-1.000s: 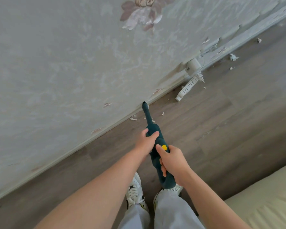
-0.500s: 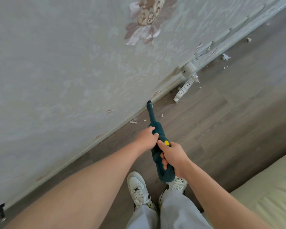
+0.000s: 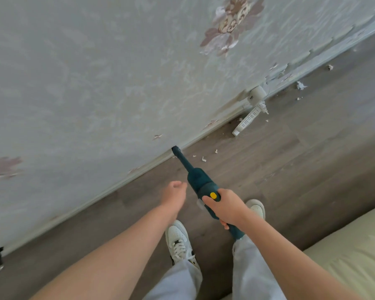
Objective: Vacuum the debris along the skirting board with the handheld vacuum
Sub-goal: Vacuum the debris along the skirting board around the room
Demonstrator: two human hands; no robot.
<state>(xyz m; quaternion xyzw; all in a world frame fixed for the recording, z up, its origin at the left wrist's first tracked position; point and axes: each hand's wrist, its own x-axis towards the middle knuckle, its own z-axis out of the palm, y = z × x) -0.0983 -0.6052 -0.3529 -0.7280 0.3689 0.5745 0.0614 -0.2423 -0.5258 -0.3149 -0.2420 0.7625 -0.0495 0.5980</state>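
Because the nozzle has to reach right into the corner where floor meets wall, the person holds the handheld vacuum [image 3: 200, 185] tilted forward and down, its narrow tip touching or just short of the skirting board [image 3: 108, 191]; the right hand [image 3: 226, 207] grips the rear of the body, fingers wrapped around the handle and the thumb lying just beside the yellow button [image 3: 213, 195], which I take to be the switch kept within reach; the left hand [image 3: 174, 194] hangs free beside the vacuum, touching nothing, its fingers loosely curled and empty. Small white scraps of debris [image 3: 204, 159] lie on the wooden floor [image 3: 290, 169] just to the right of the nozzle, with more flakes further along the wall, including a larger tuft [image 3: 300, 85]; so most of the run looks yet to be cleaned, and a sweep to the right seems the natural course. Standing in the way of that sweep is a white slatted piece [image 3: 246, 121] lying on the floor under a round white fitting [image 3: 257, 95] on the wall, with a tangle of thread or wire at its upper end; the nozzle would have to go around it. Peeling wallpaper [image 3: 117, 72] hangs above the board there, likely the source of the scraps; a pale cushioned seat [image 3: 344, 263] sits close behind the person's white shoes [image 3: 179, 241], leaving little room to step back.
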